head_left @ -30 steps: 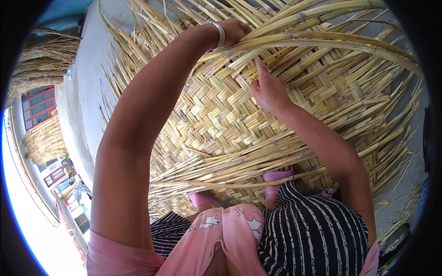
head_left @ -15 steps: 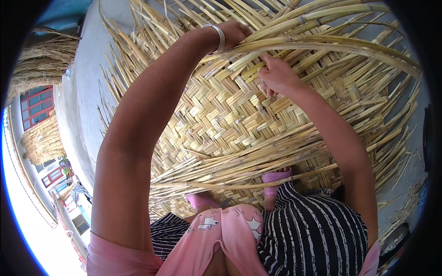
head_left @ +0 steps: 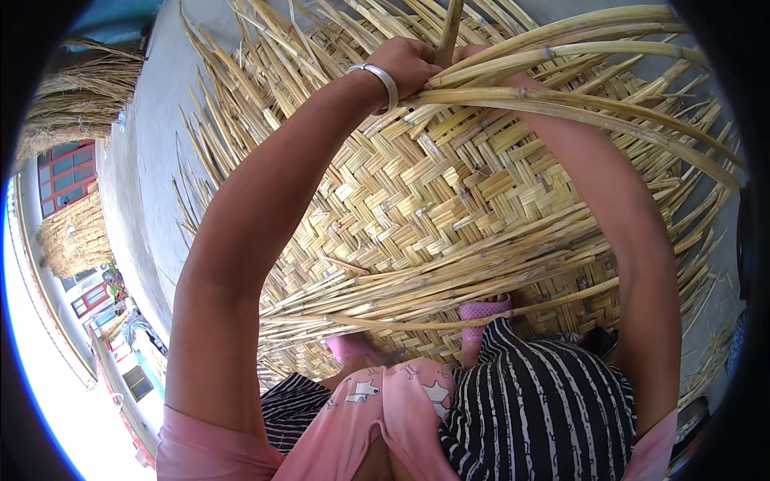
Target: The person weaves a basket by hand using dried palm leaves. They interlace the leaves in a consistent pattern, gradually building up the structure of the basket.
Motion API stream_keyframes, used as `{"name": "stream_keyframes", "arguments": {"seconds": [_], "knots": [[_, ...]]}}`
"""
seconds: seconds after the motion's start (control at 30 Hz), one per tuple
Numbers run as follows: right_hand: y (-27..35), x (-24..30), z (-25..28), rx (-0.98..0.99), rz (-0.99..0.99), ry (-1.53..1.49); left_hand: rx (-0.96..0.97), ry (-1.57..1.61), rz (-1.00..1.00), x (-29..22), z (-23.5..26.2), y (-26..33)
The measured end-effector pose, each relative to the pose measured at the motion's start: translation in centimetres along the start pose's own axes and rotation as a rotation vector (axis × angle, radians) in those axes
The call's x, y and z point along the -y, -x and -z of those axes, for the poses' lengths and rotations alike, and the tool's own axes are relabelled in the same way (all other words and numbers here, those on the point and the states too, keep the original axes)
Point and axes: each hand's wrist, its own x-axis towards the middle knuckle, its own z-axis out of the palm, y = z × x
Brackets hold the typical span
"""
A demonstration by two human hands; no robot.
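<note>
A woven reed mat (head_left: 401, 208) in a zigzag pattern lies before me, with long loose ends along its edges. Several pale split-reed strips (head_left: 553, 100) are lifted off the weave and bow out to the right. At their left end my left hand (head_left: 407, 66), with a silver bangle on its wrist, is closed around them. Beneath the raised strips reaches my right hand (head_left: 472, 53); only a little of it shows, and its fingers are hidden. One browner reed strip (head_left: 450, 32) stands up between the two hands.
A band of loose reeds (head_left: 449, 268) lies across the near part of the mat. My feet in pink clogs (head_left: 484, 308) rest on it. Grey concrete (head_left: 156, 176) surrounds the mat. Bundled straw (head_left: 76, 100) and a building with red-framed windows (head_left: 68, 178) are at the left.
My right hand has moved up and away, from the open weave to under the raised strips beside my left hand. A strip now stands upright between them. My left hand stays on the strips.
</note>
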Motion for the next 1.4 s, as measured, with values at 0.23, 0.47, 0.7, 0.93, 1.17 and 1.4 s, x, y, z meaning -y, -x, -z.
{"name": "stream_keyframes", "arguments": {"seconds": [0.23,0.47,0.7,0.93,1.17,1.4], "knots": [[-1.9,-1.7,1.3,0.047,-0.106,0.066,-0.143,0.182,0.060,1.1,0.1,1.4],[-0.4,2.4,0.7,0.063,-0.320,0.175,-0.181,0.295,0.051,3.6,-0.2,0.4],[-0.6,1.1,1.5,0.109,-0.299,0.047,-0.182,0.245,0.093,1.2,-0.6,1.5],[0.5,2.0,0.9,0.040,-0.216,-0.016,-0.245,0.313,0.119,1.5,-1.1,1.4],[1.6,2.7,1.0,0.041,-0.167,-0.137,-0.309,0.345,0.173,3.5,-1.9,-0.1],[1.6,3.6,1.4,0.217,-0.033,-0.305,-0.139,0.166,0.165,1.3,-1.9,-0.5]]}}
